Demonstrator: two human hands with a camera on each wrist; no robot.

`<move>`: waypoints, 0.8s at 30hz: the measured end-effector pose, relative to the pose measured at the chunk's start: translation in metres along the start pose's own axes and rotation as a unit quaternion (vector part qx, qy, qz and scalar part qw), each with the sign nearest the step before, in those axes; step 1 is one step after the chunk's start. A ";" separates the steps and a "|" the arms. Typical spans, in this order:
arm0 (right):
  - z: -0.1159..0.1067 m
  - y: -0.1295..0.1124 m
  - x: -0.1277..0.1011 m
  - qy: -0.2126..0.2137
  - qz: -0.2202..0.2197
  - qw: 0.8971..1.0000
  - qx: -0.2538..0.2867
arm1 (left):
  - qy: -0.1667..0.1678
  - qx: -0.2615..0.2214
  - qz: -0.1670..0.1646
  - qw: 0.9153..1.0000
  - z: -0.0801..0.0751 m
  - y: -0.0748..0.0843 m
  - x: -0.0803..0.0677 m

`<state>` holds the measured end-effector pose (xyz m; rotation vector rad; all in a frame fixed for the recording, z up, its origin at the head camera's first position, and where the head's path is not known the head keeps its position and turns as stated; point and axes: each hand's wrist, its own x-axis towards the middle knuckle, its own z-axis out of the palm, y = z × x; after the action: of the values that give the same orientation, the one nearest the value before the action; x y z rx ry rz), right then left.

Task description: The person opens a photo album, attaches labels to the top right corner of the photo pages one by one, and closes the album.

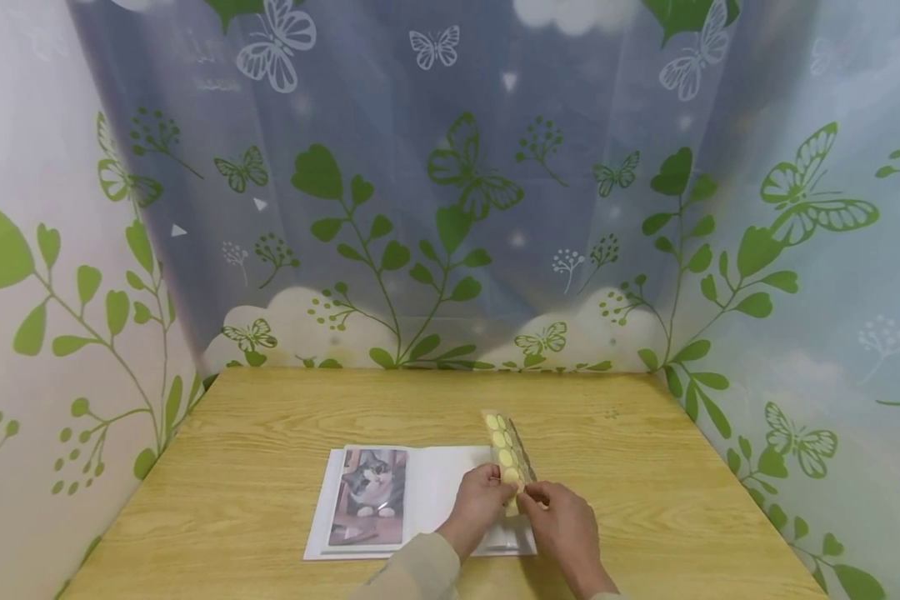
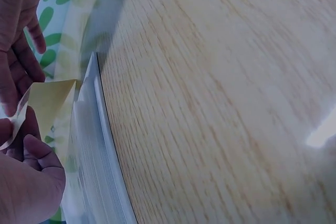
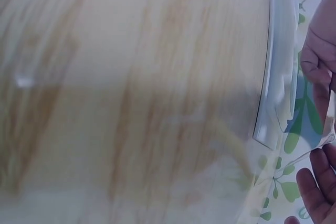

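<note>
A sheet of round yellow stickers stands tilted up over the right page of an open photo album. My left hand pinches the lower left part of the sheet between thumb and fingers. At its lower right edge, the thumb and index finger of my right hand pinch it too. In the left wrist view the sheet's pale yellow back shows bent between both hands. The album's left page carries a photo of a grey and white cat.
The album lies on a wood-grain table near its front edge. A curtain with leaves and butterflies hangs behind the table and along both sides. From the side, the album's stacked pages show as a thick block.
</note>
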<state>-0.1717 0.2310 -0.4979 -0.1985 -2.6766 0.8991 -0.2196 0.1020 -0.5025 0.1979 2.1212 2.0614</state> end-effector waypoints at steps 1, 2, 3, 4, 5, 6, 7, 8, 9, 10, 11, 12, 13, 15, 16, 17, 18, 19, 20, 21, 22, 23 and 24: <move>0.001 0.000 0.000 -0.001 -0.001 1.000 -0.002 | 0.001 0.001 -0.004 1.000 0.000 0.000 0.000; 0.001 0.000 0.000 -0.001 -0.001 1.000 -0.006 | 0.002 0.004 -0.008 1.000 0.000 0.000 0.000; 0.001 0.000 0.000 0.000 -0.005 1.000 -0.009 | 0.005 0.009 -0.012 1.000 0.000 0.001 0.000; 0.001 -0.001 0.000 0.003 -0.010 1.000 -0.012 | 0.007 0.012 -0.015 1.000 0.000 0.001 0.000; 0.001 -0.001 0.000 0.006 -0.014 1.000 -0.013 | 0.008 0.013 -0.017 1.000 0.000 0.002 0.000; 0.001 -0.001 -0.001 0.009 -0.019 1.000 -0.015 | 0.010 0.015 -0.017 1.000 0.000 0.002 -0.001; 0.001 -0.001 -0.001 0.013 -0.025 0.999 -0.016 | 0.010 0.016 -0.015 1.000 0.000 0.001 -0.001; 0.001 -0.001 -0.002 0.017 -0.033 0.999 -0.018 | 0.010 0.015 -0.013 1.000 -0.001 0.001 -0.001; 0.001 -0.001 -0.002 0.022 -0.041 0.999 -0.019 | 0.010 0.012 -0.012 1.000 -0.001 0.001 -0.001; 0.001 -0.001 -0.002 0.026 -0.046 0.998 -0.021 | 0.008 0.009 -0.009 1.000 -0.001 0.001 -0.001; 0.002 0.000 -0.002 0.029 -0.049 0.998 -0.024 | 0.008 0.008 -0.007 1.000 -0.001 0.000 -0.001; 0.002 0.000 -0.002 0.033 -0.050 0.998 -0.027 | 0.009 0.009 -0.005 1.000 -0.001 -0.001 0.000; 0.003 0.000 -0.002 0.037 -0.048 0.998 -0.030 | 0.009 0.007 -0.005 1.000 -0.001 -0.001 0.000; 0.003 -0.001 -0.002 0.045 -0.040 0.997 -0.040 | 0.007 0.005 -0.005 1.000 -0.001 -0.002 0.000; 0.003 -0.001 -0.002 0.048 -0.034 0.997 -0.043 | 0.006 0.003 -0.006 1.000 -0.001 -0.002 0.000; 0.004 -0.001 -0.002 0.050 -0.027 0.997 -0.045 | 0.006 0.002 -0.007 1.000 -0.001 -0.003 0.000; 0.004 -0.001 -0.001 0.052 -0.022 0.997 -0.047 | 0.005 -0.001 -0.007 1.000 0.000 -0.003 -0.001; 0.004 -0.001 -0.001 0.054 -0.019 0.997 -0.048 | 0.004 -0.004 -0.007 1.000 0.000 -0.003 -0.001; 0.004 -0.001 -0.001 0.055 -0.019 0.997 -0.049 | 0.003 -0.005 -0.006 1.000 0.000 -0.003 -0.001; 0.005 -0.001 -0.001 0.056 -0.018 0.997 -0.048 | 0.003 -0.007 -0.005 1.000 0.000 -0.003 -0.001; 0.005 -0.001 -0.001 0.057 -0.019 0.997 -0.048 | 0.004 -0.008 -0.003 1.000 0.001 -0.003 -0.002; 0.005 -0.001 -0.001 0.059 -0.021 0.997 -0.049 | 0.004 -0.008 -0.001 1.000 0.001 -0.002 -0.002; 0.005 -0.002 -0.001 0.061 -0.025 0.997 -0.050 | 0.004 -0.010 0.000 1.000 0.001 -0.002 -0.002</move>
<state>-0.1719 0.2267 -0.5009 -0.2019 -2.6035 0.7154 -0.2169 0.1021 -0.5045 0.1861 2.1044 2.0854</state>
